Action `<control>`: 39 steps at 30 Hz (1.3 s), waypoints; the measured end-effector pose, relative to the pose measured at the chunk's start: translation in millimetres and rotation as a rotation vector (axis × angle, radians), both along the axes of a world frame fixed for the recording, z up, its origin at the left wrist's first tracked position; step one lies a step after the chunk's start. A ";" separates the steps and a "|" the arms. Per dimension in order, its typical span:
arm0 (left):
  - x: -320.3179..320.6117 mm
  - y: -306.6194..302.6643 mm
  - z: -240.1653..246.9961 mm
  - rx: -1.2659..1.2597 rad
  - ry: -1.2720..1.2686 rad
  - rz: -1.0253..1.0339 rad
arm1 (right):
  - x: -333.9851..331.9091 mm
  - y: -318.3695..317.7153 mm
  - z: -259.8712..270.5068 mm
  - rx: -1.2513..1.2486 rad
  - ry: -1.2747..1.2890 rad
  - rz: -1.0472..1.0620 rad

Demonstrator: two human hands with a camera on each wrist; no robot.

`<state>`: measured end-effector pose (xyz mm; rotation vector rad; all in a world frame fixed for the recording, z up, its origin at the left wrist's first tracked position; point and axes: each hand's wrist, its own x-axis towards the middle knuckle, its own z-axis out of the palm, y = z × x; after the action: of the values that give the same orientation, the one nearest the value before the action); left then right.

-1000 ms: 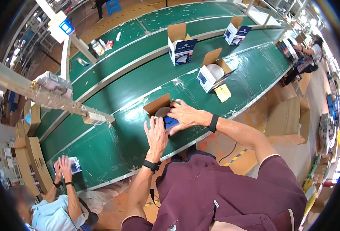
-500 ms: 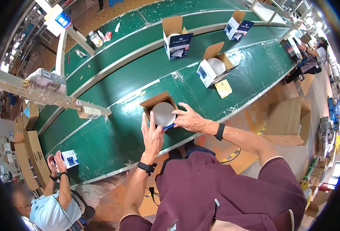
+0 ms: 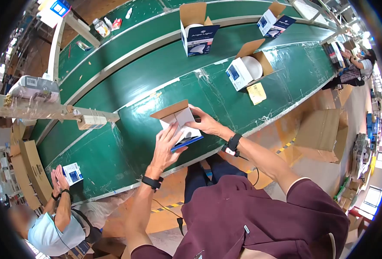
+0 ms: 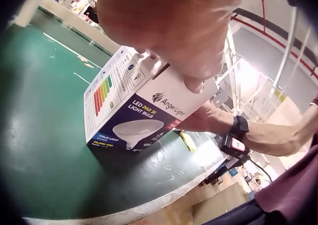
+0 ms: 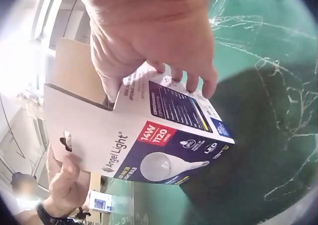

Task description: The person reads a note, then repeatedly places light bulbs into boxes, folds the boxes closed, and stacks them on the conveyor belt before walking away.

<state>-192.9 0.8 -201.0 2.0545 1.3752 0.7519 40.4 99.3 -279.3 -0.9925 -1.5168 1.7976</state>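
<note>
A light bulb box (image 3: 188,137) is held slightly tilted over the green bench, its brown-lined flap (image 3: 170,109) raised. My left hand (image 3: 166,147) grips its near left side, fingers across the top and thumb by the front edge. On the far right side my right hand (image 3: 207,123) holds the box. The right wrist view shows the right hand (image 5: 154,31) with its thumb at the open top and fingers along the printed side of the box (image 5: 169,135). In the left wrist view, the left hand (image 4: 169,31) covers the top of the box (image 4: 144,106).
Three open boxes stand beyond: one with a round white top (image 3: 253,67), one at centre back (image 3: 199,41) and one farther right (image 3: 274,21). A yellow paper (image 3: 256,93) lies near. Another person's hands touch a box (image 3: 72,174) at left. A post (image 3: 61,111) juts over the bench.
The box has tilted and turned; the round white top seen in it half a second ago is now covered by white flaps and my fingers. My left hand has moved across the box's top.
</note>
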 end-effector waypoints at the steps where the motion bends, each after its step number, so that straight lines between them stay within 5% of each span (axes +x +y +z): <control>1: -0.5 3.6 -1.1 0.033 0.118 -0.059 | -0.3 -4.3 6.9 -0.012 0.012 -0.018; 4: -5.1 10.1 -12.6 0.058 0.242 -0.143 | 1.8 11.5 34.3 0.101 0.053 -0.066; 6: -7.7 10.6 -9.5 0.073 0.249 -0.157 | 6.6 50.7 100.9 -0.087 0.068 0.137; 10: -11.0 7.2 -24.2 -0.027 0.104 -0.078 | -13.7 69.3 110.7 0.535 -0.358 0.826; 16: -9.2 7.5 -20.0 0.039 0.141 -0.081 | -11.3 35.1 113.8 0.754 -0.531 0.711; 23: -6.6 2.3 -14.8 0.075 0.106 -0.019 | 9.8 30.9 87.1 0.776 -0.209 0.500; 27: 24.9 -47.8 -40.6 0.080 -0.087 0.599 | 8.8 27.0 64.8 0.821 -0.120 0.502; 28: 41.2 -52.8 -40.7 -0.002 -0.444 0.762 | 7.0 26.1 61.9 0.827 -0.123 0.520; 30: 35.8 -54.6 -41.6 0.103 -0.051 0.723 | 5.2 20.6 55.7 0.802 -0.123 0.565; 33: 17.4 -47.0 -45.2 0.058 -0.040 0.459 | 6.8 19.7 50.5 0.691 -0.114 0.726; 37: 2.8 -46.9 -43.4 -0.048 0.087 0.350 | 39.6 15.1 68.3 1.054 -0.281 0.767; 39: -4.5 -50.0 -40.3 -0.093 -0.078 0.316 | 25.4 3.4 53.9 1.080 -0.198 0.655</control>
<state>-197.4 -49.2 -241.3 1.7392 1.6785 0.8694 65.8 102.7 -225.4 -0.1170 -2.6724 0.8811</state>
